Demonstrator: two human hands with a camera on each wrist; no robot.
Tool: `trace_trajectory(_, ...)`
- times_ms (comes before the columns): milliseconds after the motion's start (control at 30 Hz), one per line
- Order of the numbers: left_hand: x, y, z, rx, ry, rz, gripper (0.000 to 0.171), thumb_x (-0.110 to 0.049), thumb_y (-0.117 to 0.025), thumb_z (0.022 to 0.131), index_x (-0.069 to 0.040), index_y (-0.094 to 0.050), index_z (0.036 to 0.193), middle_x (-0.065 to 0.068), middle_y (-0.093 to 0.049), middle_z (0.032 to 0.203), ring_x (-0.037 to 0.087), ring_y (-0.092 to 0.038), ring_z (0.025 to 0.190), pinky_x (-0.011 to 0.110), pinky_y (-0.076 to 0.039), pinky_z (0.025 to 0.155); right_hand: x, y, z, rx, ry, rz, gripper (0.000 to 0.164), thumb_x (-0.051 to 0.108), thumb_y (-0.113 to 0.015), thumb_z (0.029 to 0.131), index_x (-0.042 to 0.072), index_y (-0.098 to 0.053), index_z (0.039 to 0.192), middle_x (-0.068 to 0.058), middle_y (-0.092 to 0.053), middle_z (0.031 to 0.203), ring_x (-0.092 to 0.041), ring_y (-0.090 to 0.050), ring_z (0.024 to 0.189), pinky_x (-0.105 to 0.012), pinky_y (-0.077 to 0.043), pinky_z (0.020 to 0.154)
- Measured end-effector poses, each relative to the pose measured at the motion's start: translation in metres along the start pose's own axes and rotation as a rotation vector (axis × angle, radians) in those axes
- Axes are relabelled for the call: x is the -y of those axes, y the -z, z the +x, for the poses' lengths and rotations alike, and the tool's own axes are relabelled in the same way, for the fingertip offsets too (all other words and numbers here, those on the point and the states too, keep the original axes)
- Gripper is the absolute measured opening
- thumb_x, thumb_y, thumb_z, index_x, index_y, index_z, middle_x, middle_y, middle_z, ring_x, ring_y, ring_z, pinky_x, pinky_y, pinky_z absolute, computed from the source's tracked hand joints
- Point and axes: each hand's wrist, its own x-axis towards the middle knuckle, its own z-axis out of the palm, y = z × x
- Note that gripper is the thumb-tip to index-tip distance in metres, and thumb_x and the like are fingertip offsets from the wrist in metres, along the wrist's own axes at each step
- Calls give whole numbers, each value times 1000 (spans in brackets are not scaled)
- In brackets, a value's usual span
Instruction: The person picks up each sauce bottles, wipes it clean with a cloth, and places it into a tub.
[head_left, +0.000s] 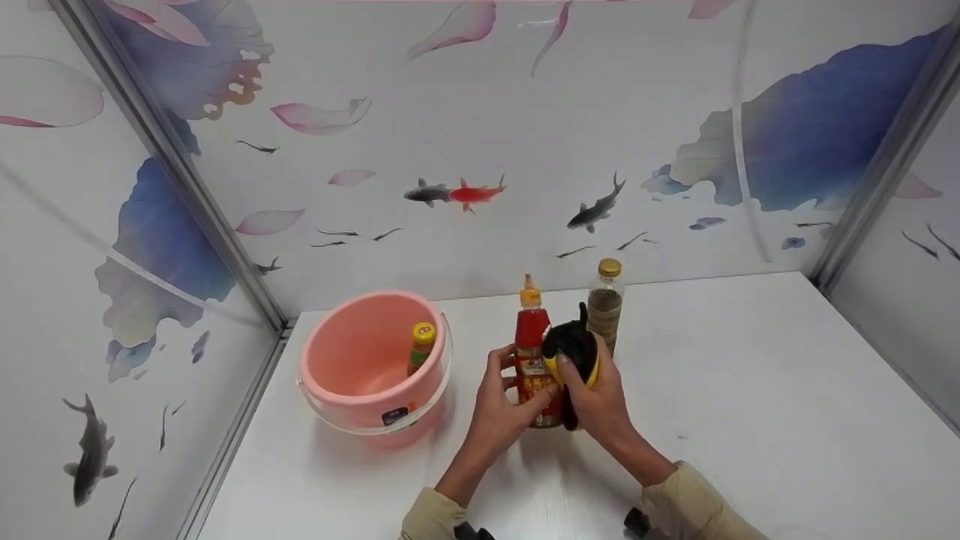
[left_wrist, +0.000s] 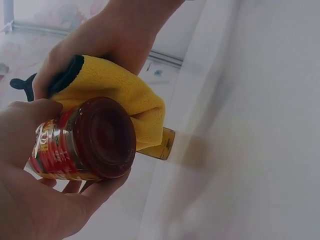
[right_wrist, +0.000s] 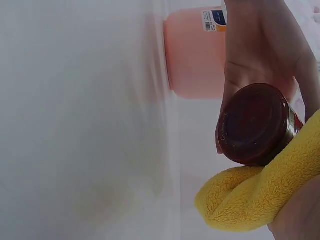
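Observation:
A red sauce bottle (head_left: 533, 330) with a yellow nozzle cap is held upright above the table by my left hand (head_left: 504, 401), fingers behind it and thumb across its front. My right hand (head_left: 604, 397) grips a folded cloth (head_left: 576, 346), black on one side and yellow on the other, against the bottle's right side. In the left wrist view the cloth's yellow face (left_wrist: 120, 90) touches the bottle, whose round base (left_wrist: 106, 137) faces the camera. The right wrist view shows the yellow cloth (right_wrist: 250, 195) just beside that base too.
A pink bucket (head_left: 330, 375) with a white handle stands to the left, holding a yellow-capped bottle (head_left: 423, 346). Behind my right hand is a clear bottle with a gold cap (head_left: 606, 300). Printed panels (head_left: 480, 135) wall the white table (head_left: 750, 375) at the back and sides.

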Motion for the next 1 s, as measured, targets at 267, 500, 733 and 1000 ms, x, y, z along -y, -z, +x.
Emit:
trace_trajectory(267,1,1,-1,40,11,46,77,-47,-85,93,-29,-44,156,-1,-57,152,21,-62,130,52,-55,112,2,2,2,-15,4,1,45,20,-70,107,14,-53,149,-3,-65,141,-24,-65,120,-26,-57,103)
trace_trajectory(500,1,1,-2,83,16,54,78,-46,-84,94,-27,-43,158,-1,-58,150,20,-62,127,48,-59,107,4,3,2,-26,2,-1,46,21,-69,107,14,-53,149,-3,-65,141,-23,-65,122,-25,-57,103)
trace_trajectory(733,3,0,-2,97,26,53,78,-46,-86,92,-27,-45,156,0,-60,149,21,-63,126,49,-59,107,4,3,2,-28,15,5,45,19,-68,108,15,-53,150,-3,-65,140,-23,-65,121,-25,-57,101)
trace_trajectory(1000,6,-1,-1,93,28,74,77,-48,-86,91,-29,-48,155,-3,-61,147,18,-62,126,48,-57,109,2,4,3,-33,23,11,45,19,-68,108,14,-53,150,-3,-64,141,-24,-65,122,-25,-57,102)
